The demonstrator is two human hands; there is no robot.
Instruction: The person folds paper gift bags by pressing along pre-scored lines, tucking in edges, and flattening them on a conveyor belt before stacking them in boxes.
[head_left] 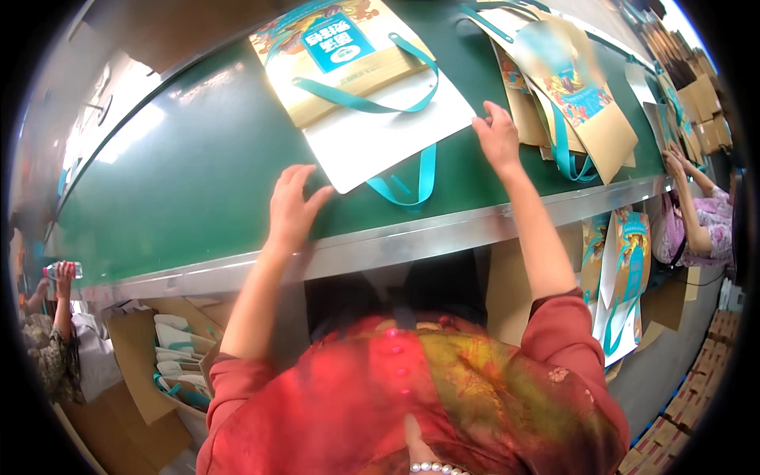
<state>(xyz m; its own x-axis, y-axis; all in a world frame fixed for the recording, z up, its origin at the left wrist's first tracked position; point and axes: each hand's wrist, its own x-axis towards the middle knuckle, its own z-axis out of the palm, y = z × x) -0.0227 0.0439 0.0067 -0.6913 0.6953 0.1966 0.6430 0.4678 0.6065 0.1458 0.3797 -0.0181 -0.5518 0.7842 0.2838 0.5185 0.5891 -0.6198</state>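
Observation:
A printed paper gift bag (360,79) lies flat on the green tabletop in front of me, its white lower panel facing up. One teal ribbon handle (372,103) loops across its front, and another teal loop (423,178) sticks out beneath the near edge. My left hand (293,202) hovers beside the bag's near left corner, fingers spread, holding nothing. At the right corner, my right hand (497,136) has its fingers stretched out, the fingertips at or close to the bag's edge. Whether they touch it I cannot tell.
Several more bags (582,103) are piled on the table to the right. A metal rim (443,237) edges the table. Below, an open carton (146,380) of folded bags stands at left, and more bags (621,269) at right. Co-workers' hands show at far right (677,162) and far left (63,277).

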